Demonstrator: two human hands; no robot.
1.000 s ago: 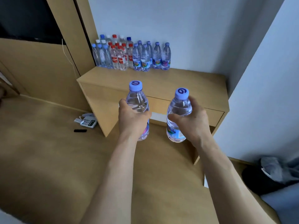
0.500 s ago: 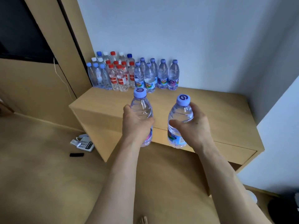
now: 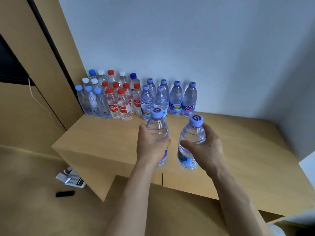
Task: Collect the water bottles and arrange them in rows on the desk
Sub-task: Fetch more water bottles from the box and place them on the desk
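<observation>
My left hand (image 3: 150, 147) grips an upright clear water bottle with a purple cap (image 3: 157, 128) above the wooden desk (image 3: 105, 133). My right hand (image 3: 207, 149) grips a second purple-capped bottle (image 3: 191, 138) beside it, a small gap between the two. Against the wall at the desk's back left stand several bottles in rows: blue- and white-capped ones (image 3: 90, 99) on the left, red-capped ones (image 3: 119, 103) in the middle, purple-capped ones (image 3: 175, 99) on the right. The held bottles hover in front of the purple-capped group.
The desk's right and front parts are bare wood. A white wall runs behind, with a corner at the right. On the floor left of the desk lie a white device with buttons (image 3: 71, 178) and a small black object (image 3: 64, 193). A thin cord (image 3: 42, 106) hangs along the wooden panel.
Both hands have carried their bottles forward over the desk, closer to the rows at the wall. The view has come nearer to the desk.
</observation>
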